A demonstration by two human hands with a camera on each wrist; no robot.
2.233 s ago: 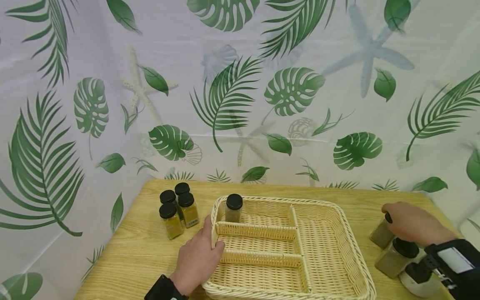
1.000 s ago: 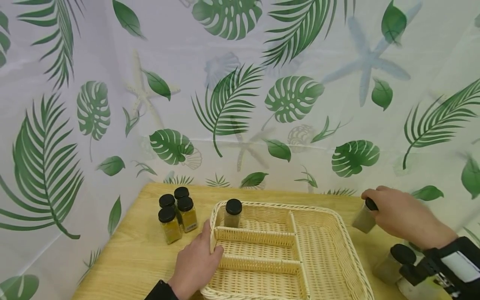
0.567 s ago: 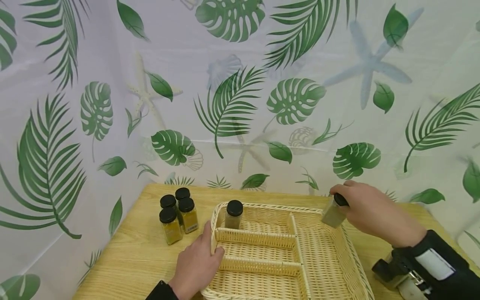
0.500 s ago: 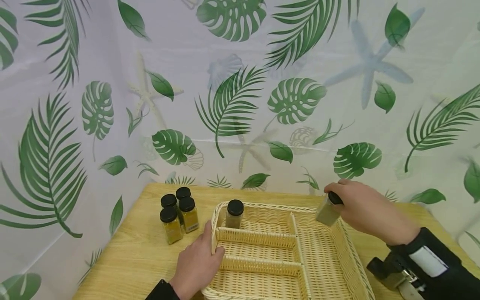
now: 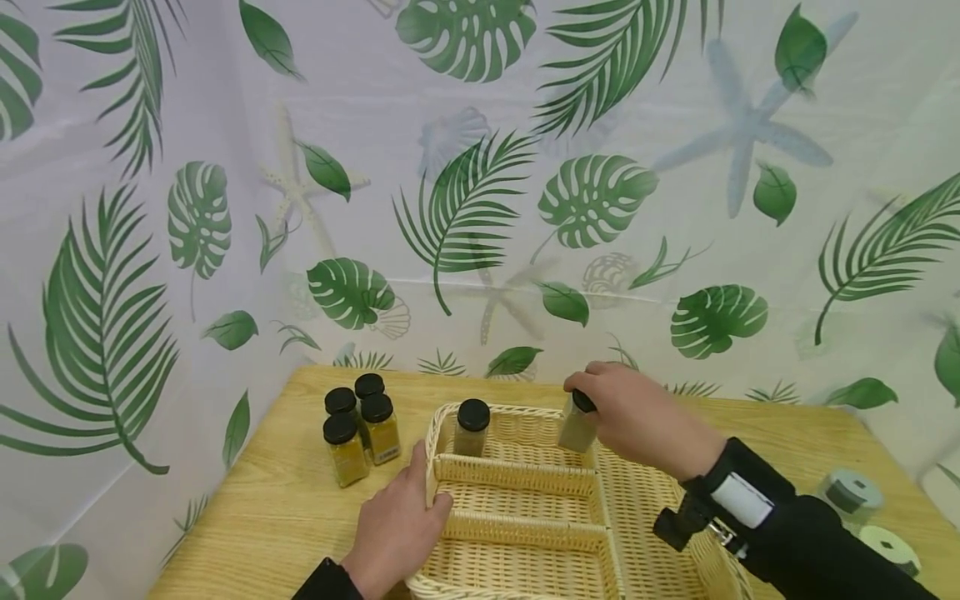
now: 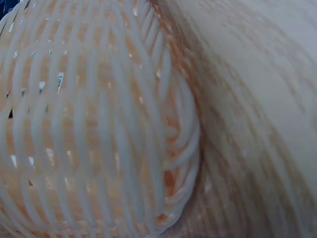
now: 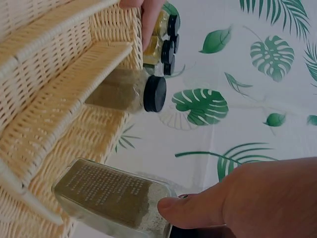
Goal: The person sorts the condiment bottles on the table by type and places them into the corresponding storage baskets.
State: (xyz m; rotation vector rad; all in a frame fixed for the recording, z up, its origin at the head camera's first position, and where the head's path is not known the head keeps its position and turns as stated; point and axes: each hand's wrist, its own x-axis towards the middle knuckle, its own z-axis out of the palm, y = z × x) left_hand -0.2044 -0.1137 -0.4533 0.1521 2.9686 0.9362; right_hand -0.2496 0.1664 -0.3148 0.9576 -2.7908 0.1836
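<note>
Our right hand [image 5: 637,421] grips brown jar [image 5: 577,429] over basket [image 5: 517,527], not yet placed; left hand [image 5: 397,523] grips its rim [image 5: 517,409]. Upright jar [image 5: 471,431] inside; four yellow jars [image 5: 347,457] on desk [image 5: 247,517].

Backdrop and table, one of each, as I view them from afar.
White sheeting [image 5: 360,108], behind the table [image 5: 258,492] and along its left side, turning a corner at left; lightly creased; printed with green monstera leaves [image 5: 349,292], palm fronds [image 5: 480,212], a large blue starfish [image 5: 746,127], paler starfish [image 5: 295,187] and faint shells [image 5: 453,137]. Table: pale yellow-brown wood grain, far edge just beside the sheeting. Light: soft; I log a lilac cast upper left, warmer cream lower right.
</note>
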